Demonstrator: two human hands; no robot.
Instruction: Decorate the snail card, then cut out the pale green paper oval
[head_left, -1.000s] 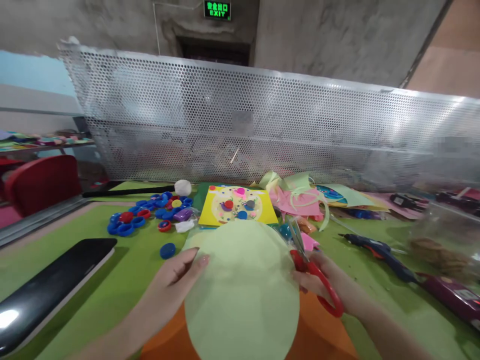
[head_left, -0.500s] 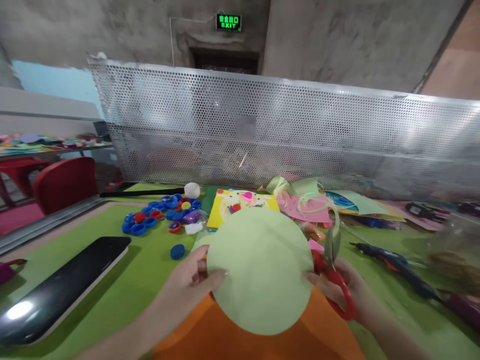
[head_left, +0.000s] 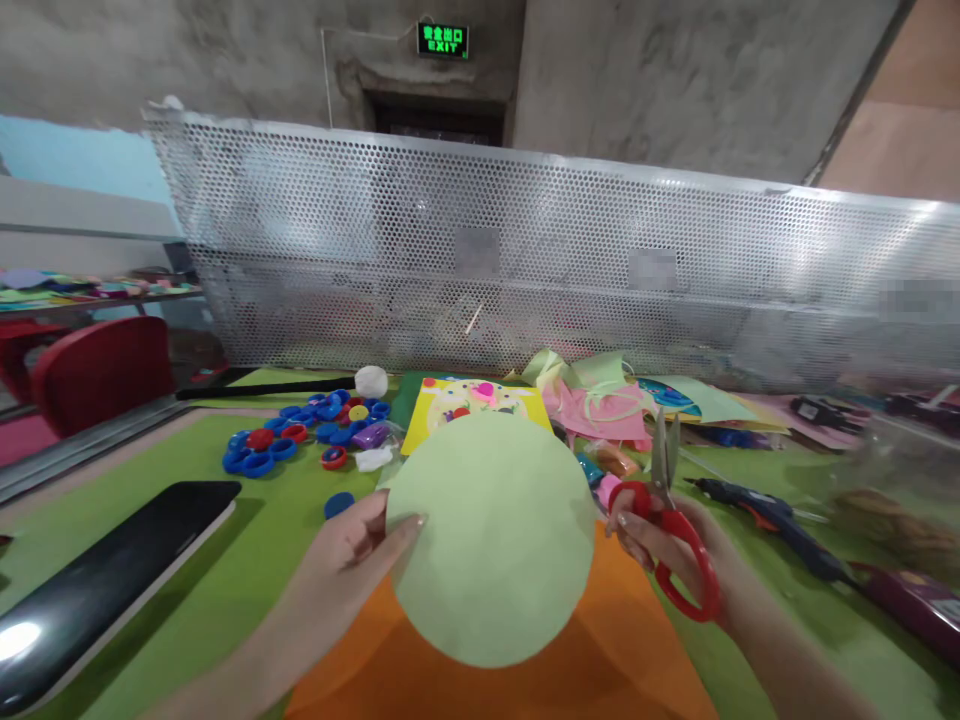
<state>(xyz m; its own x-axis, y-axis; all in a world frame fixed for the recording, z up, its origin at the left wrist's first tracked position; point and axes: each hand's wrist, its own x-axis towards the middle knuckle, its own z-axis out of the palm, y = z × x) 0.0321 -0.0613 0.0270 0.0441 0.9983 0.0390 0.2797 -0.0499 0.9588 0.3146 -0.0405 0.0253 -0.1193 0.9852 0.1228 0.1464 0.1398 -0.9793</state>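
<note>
Orange sheet (head_left: 637,650): one, laid on the worktop (head_left: 277,535).
Paper circle (head_left: 491,540): one, held above the orange sheet; its right edge, touched half a second earlier, has been released.
Left grip (head_left: 352,550): thumb and fingers clamped on the circle's left edge.
Right grip (head_left: 675,550): wrapped around one pair of scissors (head_left: 705,575), blades slightly parted.
Yellow card (head_left: 457,400): one, partly hidden behind the circle.

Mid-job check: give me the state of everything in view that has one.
Left hand: pinching the circle's left edge
Green paper circle: held, cut round
Right hand: gripping scissors, apart from the circle
Scissors: blades slightly parted
Orange sheet: partly hidden by the circle
Glue gun: lying down, unheld
Exit sign: lit
</note>
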